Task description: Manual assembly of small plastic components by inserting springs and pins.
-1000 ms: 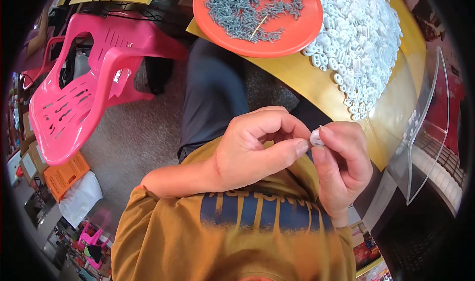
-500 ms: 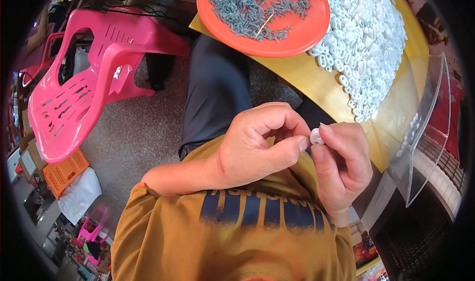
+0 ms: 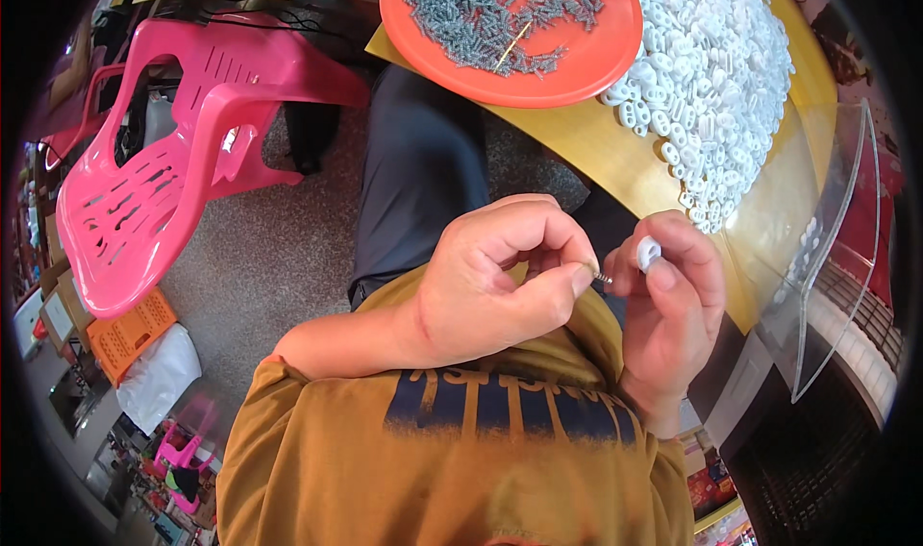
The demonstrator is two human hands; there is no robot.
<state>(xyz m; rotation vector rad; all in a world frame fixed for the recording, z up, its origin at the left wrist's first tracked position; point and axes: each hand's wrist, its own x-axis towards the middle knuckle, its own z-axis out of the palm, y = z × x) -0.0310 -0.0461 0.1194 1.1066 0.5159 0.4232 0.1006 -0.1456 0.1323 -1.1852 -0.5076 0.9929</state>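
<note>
My left hand (image 3: pixel 510 282) pinches a small metal coil spring (image 3: pixel 603 278) between thumb and forefinger, its free end pointing right. Close to the spring, my right hand (image 3: pixel 673 306) grips a small white two-hole plastic cord lock (image 3: pixel 648 252) between thumb and fingers. The two parts are apart, over my lap. Many grey springs (image 3: pixel 457 27) lie on a red plate (image 3: pixel 620 37) in front of me. To the plate's right a big heap of white plastic cord locks (image 3: pixel 716 85) spreads over the yellow table (image 3: pixel 567 142).
A clear plastic panel (image 3: pixel 817 258) stands at the table's right side. On the left is a pink plastic chair (image 3: pixel 144 195), with an orange crate (image 3: pixel 130 333) and a white plastic bag (image 3: pixel 159 378) behind it. A thin yellowish stick (image 3: pixel 514 46) lies among the springs.
My right hand has drawn slightly right and turned with the cord lock, which earlier touched my left fingertips. The spring in my left hand now shows. My left hand has hardly moved.
</note>
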